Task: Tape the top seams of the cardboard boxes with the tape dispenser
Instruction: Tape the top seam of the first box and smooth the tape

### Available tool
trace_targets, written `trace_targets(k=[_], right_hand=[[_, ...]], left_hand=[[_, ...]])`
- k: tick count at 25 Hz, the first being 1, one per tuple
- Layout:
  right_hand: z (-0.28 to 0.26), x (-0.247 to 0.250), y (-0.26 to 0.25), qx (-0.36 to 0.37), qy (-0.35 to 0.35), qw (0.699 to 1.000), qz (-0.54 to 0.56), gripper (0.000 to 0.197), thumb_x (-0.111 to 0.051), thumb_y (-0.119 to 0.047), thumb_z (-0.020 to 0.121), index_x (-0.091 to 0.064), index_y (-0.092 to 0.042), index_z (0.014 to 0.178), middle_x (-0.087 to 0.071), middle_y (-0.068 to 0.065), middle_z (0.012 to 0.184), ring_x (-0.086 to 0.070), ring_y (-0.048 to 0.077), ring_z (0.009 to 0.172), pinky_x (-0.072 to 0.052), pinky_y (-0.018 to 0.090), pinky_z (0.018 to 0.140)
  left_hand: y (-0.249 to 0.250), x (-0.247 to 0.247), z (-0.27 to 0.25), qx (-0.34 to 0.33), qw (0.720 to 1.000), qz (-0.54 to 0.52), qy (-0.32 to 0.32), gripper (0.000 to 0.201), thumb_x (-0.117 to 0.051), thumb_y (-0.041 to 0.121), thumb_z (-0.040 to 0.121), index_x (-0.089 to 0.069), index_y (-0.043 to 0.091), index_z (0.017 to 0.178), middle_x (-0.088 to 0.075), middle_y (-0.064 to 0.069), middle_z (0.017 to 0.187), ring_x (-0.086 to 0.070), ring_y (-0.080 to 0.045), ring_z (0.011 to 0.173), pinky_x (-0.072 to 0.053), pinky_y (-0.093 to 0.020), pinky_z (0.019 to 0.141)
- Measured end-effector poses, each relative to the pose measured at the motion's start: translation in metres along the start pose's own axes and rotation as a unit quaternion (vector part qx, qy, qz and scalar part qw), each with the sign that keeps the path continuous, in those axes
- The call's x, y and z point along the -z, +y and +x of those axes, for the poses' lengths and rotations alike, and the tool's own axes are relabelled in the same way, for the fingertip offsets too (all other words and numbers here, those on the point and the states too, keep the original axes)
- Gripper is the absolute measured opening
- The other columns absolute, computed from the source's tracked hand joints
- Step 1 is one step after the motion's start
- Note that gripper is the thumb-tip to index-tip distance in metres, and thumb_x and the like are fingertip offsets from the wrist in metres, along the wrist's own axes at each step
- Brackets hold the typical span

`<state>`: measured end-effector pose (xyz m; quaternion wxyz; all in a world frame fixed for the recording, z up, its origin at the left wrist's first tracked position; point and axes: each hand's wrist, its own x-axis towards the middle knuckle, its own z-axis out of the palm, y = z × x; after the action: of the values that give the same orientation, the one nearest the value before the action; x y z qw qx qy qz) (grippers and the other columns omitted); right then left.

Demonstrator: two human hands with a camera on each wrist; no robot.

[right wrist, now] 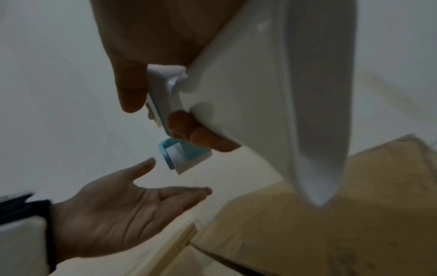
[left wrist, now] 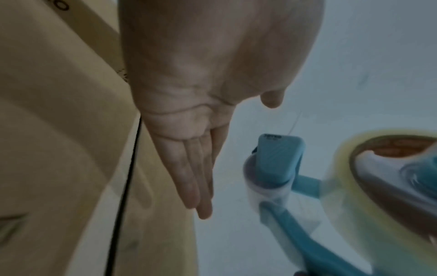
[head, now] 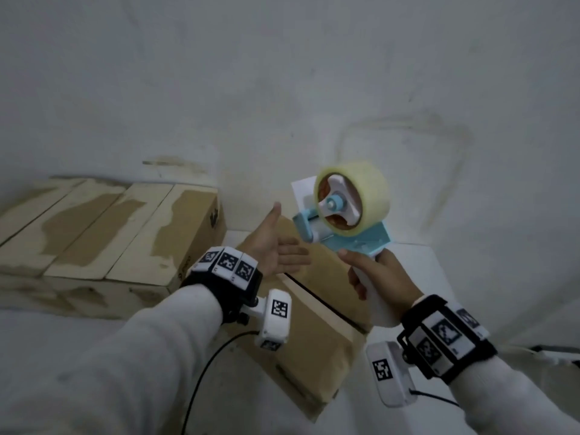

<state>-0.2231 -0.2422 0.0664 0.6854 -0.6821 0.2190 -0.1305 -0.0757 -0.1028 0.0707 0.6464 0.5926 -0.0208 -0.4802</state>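
While the untaped box (head: 317, 312) lies at 6 o'clock with its dark centre seam exposed, a row of boxes (head: 103, 227) sits at 9 o'clock. The tape dispenser (head: 348, 211) is held aloft at centre, clear of any box. The right hand (head: 381, 285) grips its white handle; the left hand (head: 276, 246) is empty, fingers straight, just beside the roller. Risk: the loose tape end may fold back and stick to itself before reaching the seam.

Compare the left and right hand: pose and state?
The left hand is open, fingers straight, holding nothing; the right hand is curled round the tape dispenser handle. The left sits beside the dispenser's front without touching it; the right carries it. Both are raised above the cardboard box.
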Motion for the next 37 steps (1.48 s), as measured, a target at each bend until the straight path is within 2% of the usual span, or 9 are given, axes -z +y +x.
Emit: trace_targets(k=[7,10,13,17,22,26,31,35,37], right_hand=[[0.020,-0.024,0.009,0.027,-0.039,0.999,-0.020,0.026,-0.074,-0.029,0.069,-0.058,-0.010,0.076,-0.047,0.002,0.049,-0.040,0.023,0.050,-0.032,0.026,0.041],[0.024,-0.028,0.013,0.045,-0.053,0.998,-0.012,0.036,-0.075,-0.034,0.061,-0.059,-0.007,0.077,-0.047,0.004,0.050,-0.041,0.024,0.051,-0.033,0.027,0.040],[0.028,-0.033,0.012,0.058,-0.073,0.994,-0.057,0.023,-0.079,-0.022,0.069,-0.060,-0.011,0.071,-0.050,0.004,0.049,-0.044,0.019,0.046,-0.037,0.026,0.040],[0.036,-0.041,0.012,0.064,-0.079,0.986,-0.135,0.022,-0.070,-0.009,0.080,-0.055,-0.010,0.064,-0.051,0.001,0.045,-0.044,0.019,0.041,-0.040,0.026,0.043],[0.044,-0.048,0.016,0.054,-0.095,0.983,-0.147,0.020,-0.068,-0.010,0.082,-0.053,-0.007,0.069,-0.049,0.001,0.045,-0.043,0.021,0.041,-0.039,0.029,0.045],[0.046,-0.047,0.018,0.044,-0.099,0.984,-0.142,0.016,-0.067,-0.009,0.082,-0.056,-0.001,0.076,-0.049,0.003,0.046,-0.042,0.021,0.043,-0.038,0.029,0.044],[0.040,-0.045,0.021,0.014,-0.110,0.984,-0.138,0.018,-0.067,-0.008,0.083,-0.055,-0.004,0.069,-0.045,0.010,0.048,-0.040,0.020,0.041,-0.037,0.026,0.042],[0.052,-0.057,0.023,-0.001,-0.125,0.976,-0.176,0.024,-0.066,-0.010,0.084,-0.052,-0.005,0.065,-0.047,0.002,0.043,-0.042,0.013,0.037,-0.040,0.022,0.043],[0.058,-0.060,0.026,-0.003,-0.130,0.973,-0.193,0.027,-0.066,-0.011,0.084,-0.051,-0.008,0.062,-0.048,-0.002,0.041,-0.043,0.013,0.038,-0.042,0.023,0.044]], left_hand=[[0.012,0.034,0.013,-0.017,0.997,-0.068,-0.022,0.062,-0.045,0.055,0.089,-0.057,0.002,0.118,-0.071,-0.015,0.099,-0.070,-0.025,0.084,-0.052,-0.031,0.082],[0.007,0.042,0.019,0.006,0.993,-0.112,-0.028,0.055,-0.050,0.052,0.088,-0.059,0.004,0.113,-0.074,-0.012,0.086,-0.073,-0.021,0.073,-0.057,-0.025,0.067],[0.008,0.051,0.028,0.015,0.993,-0.120,-0.002,0.036,-0.050,0.038,0.093,-0.060,0.005,0.104,-0.073,-0.011,0.075,-0.072,-0.020,0.060,-0.056,-0.022,0.049],[0.007,0.062,0.037,-0.005,0.995,-0.064,0.081,0.014,-0.047,0.014,0.096,-0.059,0.007,0.094,-0.070,-0.005,0.058,-0.067,-0.012,0.047,-0.054,-0.020,0.044],[0.015,0.072,0.041,-0.053,0.990,0.006,0.133,0.015,-0.046,0.003,0.093,-0.059,0.006,0.086,-0.064,-0.009,0.076,-0.064,-0.008,0.042,-0.053,-0.018,0.045],[0.021,0.079,0.045,-0.094,0.978,0.061,0.177,0.021,-0.051,0.000,0.092,-0.057,0.006,0.073,-0.064,-0.013,0.080,-0.067,-0.015,0.051,-0.052,-0.018,0.049],[0.025,0.119,0.054,-0.125,0.955,0.098,0.249,0.007,-0.059,0.005,0.089,-0.062,-0.001,0.086,-0.069,-0.019,0.090,-0.064,-0.005,0.043,-0.050,-0.016,0.043],[0.022,0.126,0.059,-0.119,0.950,0.129,0.258,0.015,-0.069,0.006,0.081,-0.065,-0.004,0.092,-0.070,-0.015,0.080,-0.066,-0.008,0.048,-0.047,-0.015,0.042],[0.023,0.127,0.059,-0.113,0.944,0.155,0.266,0.015,-0.075,0.004,0.075,-0.066,-0.003,0.084,-0.068,-0.011,0.074,-0.066,-0.011,0.054,-0.051,-0.016,0.046]])
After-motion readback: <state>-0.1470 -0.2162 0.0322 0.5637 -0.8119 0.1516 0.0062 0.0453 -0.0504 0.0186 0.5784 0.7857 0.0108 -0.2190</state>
